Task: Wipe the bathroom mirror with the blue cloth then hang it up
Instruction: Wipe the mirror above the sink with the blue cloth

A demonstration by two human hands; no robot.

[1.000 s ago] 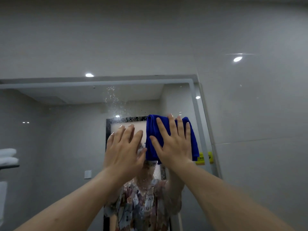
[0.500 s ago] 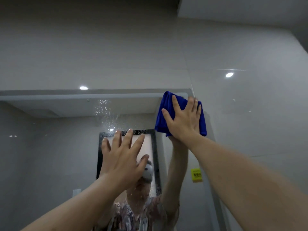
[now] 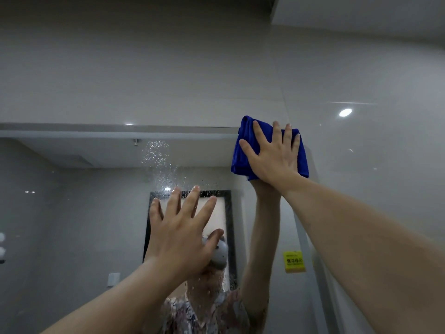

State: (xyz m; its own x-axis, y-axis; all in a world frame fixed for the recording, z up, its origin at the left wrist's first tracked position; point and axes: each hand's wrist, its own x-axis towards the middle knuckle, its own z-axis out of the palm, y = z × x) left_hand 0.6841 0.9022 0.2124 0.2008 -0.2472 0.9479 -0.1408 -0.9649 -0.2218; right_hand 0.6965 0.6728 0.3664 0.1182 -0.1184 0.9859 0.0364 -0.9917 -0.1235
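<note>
The bathroom mirror (image 3: 79, 213) fills the lower left of the head view, its top edge running across at mid-height. A folded blue cloth (image 3: 240, 153) lies flat against the mirror's top right corner. My right hand (image 3: 272, 155) presses it there with straight, spread fingers. My left hand (image 3: 179, 232) is raised before the glass, lower and to the left, fingers straight and spread, holding nothing. A patch of water droplets (image 3: 156, 162) speckles the glass above my left hand.
Glossy grey wall tiles (image 3: 361, 165) surround the mirror above and to the right. A yellow sticker (image 3: 294, 261) sits near the mirror's right edge. The mirror reflects a person, a dark-framed doorway (image 3: 230, 225) and white towels (image 3: 2, 244) at far left.
My right hand slid the cloth up and to the right, from mid-mirror to the top right corner. My left hand stayed raised and spread its fingers. The view tilted upward.
</note>
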